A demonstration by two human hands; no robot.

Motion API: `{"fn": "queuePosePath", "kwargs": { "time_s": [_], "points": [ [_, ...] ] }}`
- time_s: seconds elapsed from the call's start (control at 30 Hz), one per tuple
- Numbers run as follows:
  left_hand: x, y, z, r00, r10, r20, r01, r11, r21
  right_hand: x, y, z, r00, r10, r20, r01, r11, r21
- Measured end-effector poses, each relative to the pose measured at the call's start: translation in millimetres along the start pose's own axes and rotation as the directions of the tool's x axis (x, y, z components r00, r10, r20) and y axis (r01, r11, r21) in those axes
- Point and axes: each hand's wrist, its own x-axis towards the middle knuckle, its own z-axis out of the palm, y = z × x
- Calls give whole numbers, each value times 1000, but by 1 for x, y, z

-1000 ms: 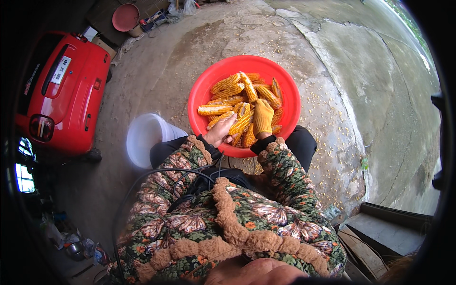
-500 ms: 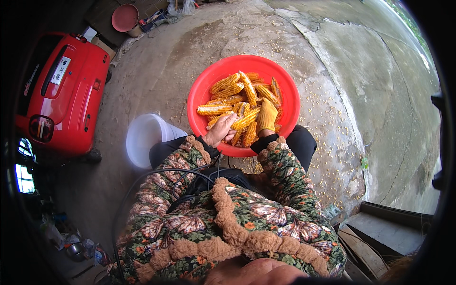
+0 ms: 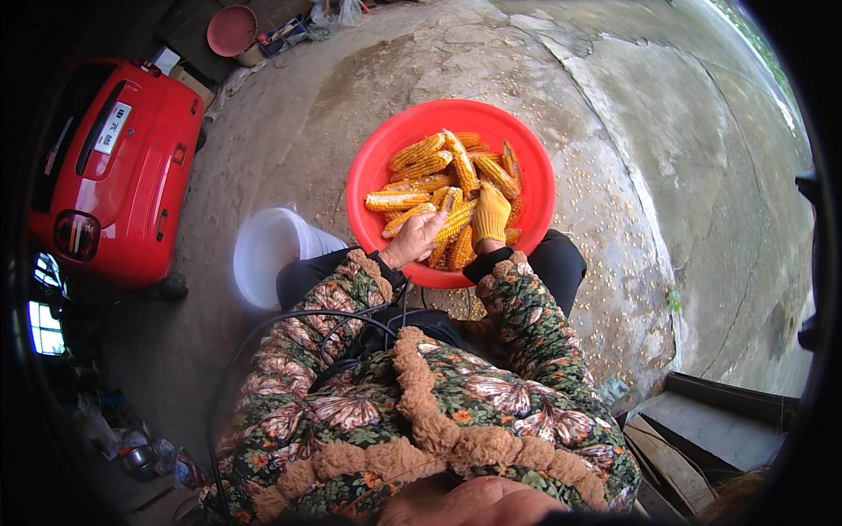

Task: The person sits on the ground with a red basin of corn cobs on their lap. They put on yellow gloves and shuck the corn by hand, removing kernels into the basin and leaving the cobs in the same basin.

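A wide red basin [image 3: 375, 167] rests between my knees, heaped with yellow ears of corn [image 3: 422, 164]. One corn cob [image 3: 456, 221] lies slantwise between my two hands. Bare, my left hand [image 3: 414, 238] is closed round its lower left end. My right hand [image 3: 491, 216], in a yellow knitted glove, closes on the upper right end of the same cob. The glove hides the fingertips of that hand and part of the cob. More ears lie under and beyond both hands, some with rows of kernels gone.
A white bucket [image 3: 267, 256] stands left of the basin by my knee. Loose kernels [image 3: 605, 263] are scattered over the concrete floor, mostly to the right. A red car [image 3: 132, 175] is parked at the left. Black cables [image 3: 263, 326] run across my left sleeve and lap.
My left hand has shifted slightly along the cob, its fingers now more curled round the end. The gloved right hand stays almost in place, and the basin looks the same.
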Motion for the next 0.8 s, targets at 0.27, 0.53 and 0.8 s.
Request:
{"fn": "queuePosePath", "kwargs": {
  "time_s": [0.27,0.53,0.8],
  "points": [
    [-1,6,0,990,-140,0,140,984,-108,-1,-2,-1,1000,-25,-7,25,999,31],
    [0,9,-1,999,-25,31,23,998,57,9,-5,-13,999,-42,-3,42,998,53],
    [9,0,2,998,-13,62,7,995,104,5,1,-5,998,-41,46,39,998,53]
  ]
}}
